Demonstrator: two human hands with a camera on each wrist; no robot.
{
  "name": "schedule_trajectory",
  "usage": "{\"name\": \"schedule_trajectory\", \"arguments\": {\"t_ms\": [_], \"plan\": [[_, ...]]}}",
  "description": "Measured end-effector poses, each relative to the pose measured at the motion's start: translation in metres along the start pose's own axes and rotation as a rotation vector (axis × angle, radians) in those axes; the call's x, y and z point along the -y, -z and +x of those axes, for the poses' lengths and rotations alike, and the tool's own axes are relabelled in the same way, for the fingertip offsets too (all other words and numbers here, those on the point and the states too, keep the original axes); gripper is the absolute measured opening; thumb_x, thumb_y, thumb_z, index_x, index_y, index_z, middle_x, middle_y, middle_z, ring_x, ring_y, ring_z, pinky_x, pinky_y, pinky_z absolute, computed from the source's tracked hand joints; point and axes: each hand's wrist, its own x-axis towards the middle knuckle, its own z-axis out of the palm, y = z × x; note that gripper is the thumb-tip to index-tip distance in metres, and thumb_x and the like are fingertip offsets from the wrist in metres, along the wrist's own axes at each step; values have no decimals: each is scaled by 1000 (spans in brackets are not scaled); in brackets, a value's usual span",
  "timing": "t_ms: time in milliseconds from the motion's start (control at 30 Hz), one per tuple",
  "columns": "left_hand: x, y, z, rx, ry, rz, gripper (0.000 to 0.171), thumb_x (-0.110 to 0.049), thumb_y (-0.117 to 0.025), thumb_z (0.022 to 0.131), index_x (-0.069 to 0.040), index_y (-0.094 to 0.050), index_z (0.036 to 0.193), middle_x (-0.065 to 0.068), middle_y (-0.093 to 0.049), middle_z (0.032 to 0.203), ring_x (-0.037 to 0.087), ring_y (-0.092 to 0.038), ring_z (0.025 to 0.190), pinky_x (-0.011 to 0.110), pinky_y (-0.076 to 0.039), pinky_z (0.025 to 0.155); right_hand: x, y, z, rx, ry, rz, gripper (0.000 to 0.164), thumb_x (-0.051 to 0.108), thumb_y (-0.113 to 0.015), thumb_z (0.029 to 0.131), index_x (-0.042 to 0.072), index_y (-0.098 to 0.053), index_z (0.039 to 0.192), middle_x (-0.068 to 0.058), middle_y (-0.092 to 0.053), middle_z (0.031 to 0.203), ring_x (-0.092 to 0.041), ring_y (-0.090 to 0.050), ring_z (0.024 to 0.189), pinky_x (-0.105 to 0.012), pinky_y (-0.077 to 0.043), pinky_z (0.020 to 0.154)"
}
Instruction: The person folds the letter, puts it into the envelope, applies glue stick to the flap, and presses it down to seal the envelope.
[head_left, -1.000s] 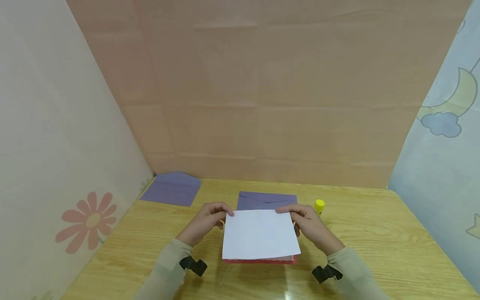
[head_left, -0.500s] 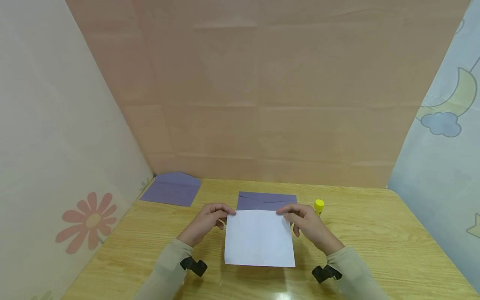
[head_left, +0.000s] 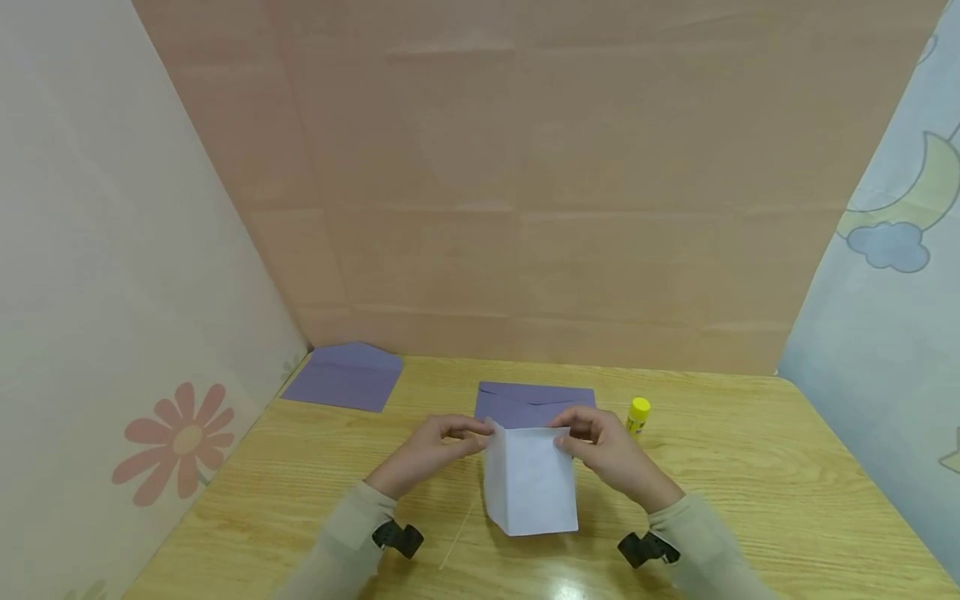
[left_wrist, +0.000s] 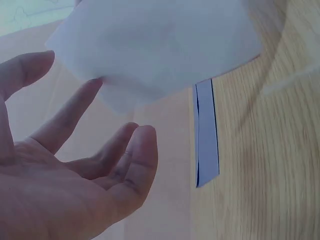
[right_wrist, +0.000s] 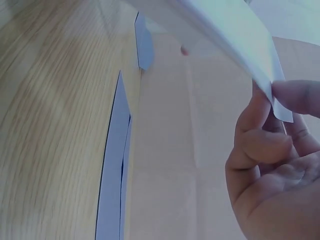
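A white folded card stands upright over the table in the head view, with a vertical crease and its left panel turned back. My right hand pinches its upper right edge between thumb and fingers; the right wrist view shows that corner bent under the thumb. At the card's upper left edge is my left hand. In the left wrist view one fingertip meets the card's edge, while the other fingers are spread or loosely bent, apart from it. The card's far side is hidden in the head view.
Behind the card lies a purple envelope, partly covered by it. Another purple envelope, flap up, lies at the back left. A yellow-capped glue stick stands beyond my right hand. Paper-covered walls enclose the wooden table.
The wide sheet has folded along its middle, its left panel swinging back and inward. My left hand has moved right with that edge. The red layer seen beneath earlier no longer shows.
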Motion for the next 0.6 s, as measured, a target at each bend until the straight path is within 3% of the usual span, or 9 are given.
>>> {"name": "schedule_trajectory", "arguments": {"t_ms": [133,267,500,600], "plan": [[-6,-8,0,33,-24,28,31,-39,-63,98,-23,-70,124,4,-59,137,22,-56,115,45,-49,91,4,-4,0,1,13,10,20,12,-64,98,-1,-65,113,-21,-68,111,-21,-67,93,-31,-57,77],[-12,-13,1,47,-54,17,29,-40,-63,99,-21,-72,120,0,-64,123,21,-58,108,45,-51,88,8,-8,0,10,21,28,20,12,-64,98,-1,-65,113,-21,-69,111,-22,-66,93,-32,-57,77],[-16,-19,3,52,-81,-49,25,-30,-58,103,-11,-73,109,3,-67,107,21,-62,97,46,-53,87,7,-11,2,23,28,17,20,13,-65,98,0,-65,113,-18,-69,110,-22,-66,89,-37,-58,76],[-17,-22,4,57,-88,-53,27,-28,-55,104,-6,-71,99,5,-66,101,17,-62,92,45,-54,87,6,-13,3,-3,40,-47,16,14,-67,97,5,-67,110,-13,-70,104,-20,-63,83,-34,-55,70]]}}
